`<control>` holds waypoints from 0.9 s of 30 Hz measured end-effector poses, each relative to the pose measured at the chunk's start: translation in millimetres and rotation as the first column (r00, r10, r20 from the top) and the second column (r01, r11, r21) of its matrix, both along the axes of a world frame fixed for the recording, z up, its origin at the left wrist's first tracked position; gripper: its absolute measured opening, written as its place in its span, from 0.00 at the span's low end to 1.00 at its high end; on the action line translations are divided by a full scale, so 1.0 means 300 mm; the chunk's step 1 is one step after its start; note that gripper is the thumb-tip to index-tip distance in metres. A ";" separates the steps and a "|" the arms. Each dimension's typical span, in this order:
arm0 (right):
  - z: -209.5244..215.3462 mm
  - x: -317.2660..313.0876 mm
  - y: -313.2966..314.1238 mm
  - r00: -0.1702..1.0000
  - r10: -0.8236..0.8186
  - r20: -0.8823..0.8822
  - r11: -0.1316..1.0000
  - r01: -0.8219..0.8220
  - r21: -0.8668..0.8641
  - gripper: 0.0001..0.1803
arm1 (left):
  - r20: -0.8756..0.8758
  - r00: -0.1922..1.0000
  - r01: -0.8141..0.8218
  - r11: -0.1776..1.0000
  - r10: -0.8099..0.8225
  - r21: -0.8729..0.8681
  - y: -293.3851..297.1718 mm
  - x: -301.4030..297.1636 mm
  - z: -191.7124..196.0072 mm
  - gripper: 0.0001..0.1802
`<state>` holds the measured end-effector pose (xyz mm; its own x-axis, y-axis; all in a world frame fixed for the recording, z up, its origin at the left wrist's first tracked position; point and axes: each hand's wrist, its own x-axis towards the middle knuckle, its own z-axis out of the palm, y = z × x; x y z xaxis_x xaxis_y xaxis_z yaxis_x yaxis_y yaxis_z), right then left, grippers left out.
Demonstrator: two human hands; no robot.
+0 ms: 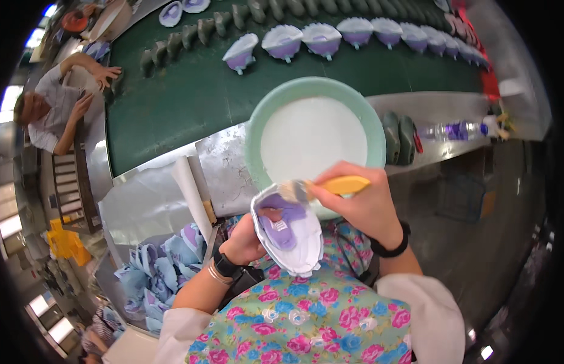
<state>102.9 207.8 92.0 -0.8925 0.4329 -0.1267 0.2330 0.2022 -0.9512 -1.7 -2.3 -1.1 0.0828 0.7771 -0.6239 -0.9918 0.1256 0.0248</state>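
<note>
My left hand [241, 244] is closed around the side of a shoe upper [305, 239], holding it tilted with its white, purple-lined inside facing up. In my right hand [368, 203] is a flat brush with a yellow handle [347, 184]. Its pale bristles, a little blurred, are at the far edge of the upper. Just beyond both hands stands a light green basin [255, 142], with white liquid [312, 138] covering its bottom. The fingers of my left hand are partly hidden behind the upper.
Green conveyor belt [179, 118] beyond the basin carries a row of similar uppers [321, 40] and dark shoe lasts [220, 24]. Two lasts [398, 138] and a plastic bottle [455, 130] lie right. Blue uppers [164, 267] fill a bin at left. Another person [57, 109] sits across the belt.
</note>
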 end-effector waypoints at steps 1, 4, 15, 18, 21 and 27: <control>-0.018 0.031 0.011 0.988 -0.079 0.131 0.997 0.077 0.019 0.06 | -0.080 0.997 0.010 0.999 -0.014 -0.049 -0.003 -0.022 0.007 0.13; 0.000 0.105 0.007 0.964 -0.129 0.233 0.992 0.127 0.025 0.08 | -0.217 0.975 -0.073 0.989 0.044 -0.130 -0.040 -0.090 0.025 0.13; 0.110 -0.071 0.083 0.862 -0.415 0.291 0.879 0.462 -0.117 0.07 | -0.793 0.381 -0.601 0.779 0.475 0.178 0.282 -0.953 -0.427 0.29; 0.086 -0.137 0.074 0.879 -0.374 0.294 0.909 0.410 -0.069 0.07 | -0.638 0.504 -0.718 0.693 0.583 0.067 0.380 -0.984 -0.578 0.34; 0.091 -0.181 0.083 0.883 -0.386 0.267 0.915 0.404 -0.013 0.07 | -0.569 0.680 -0.644 0.748 0.462 -0.162 0.402 -0.911 -0.476 0.39; 0.110 -0.181 0.064 0.924 -0.344 0.168 0.933 0.356 -0.046 0.06 | -0.666 0.488 -0.490 0.809 0.564 0.326 0.106 -0.779 0.169 0.22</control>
<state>48.6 227.0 125.0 -0.6522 0.6985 -0.2944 0.4215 0.0114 -0.9068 -235.3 29.5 49.6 -0.7911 0.5704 -0.2208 -0.5276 -0.4537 0.7182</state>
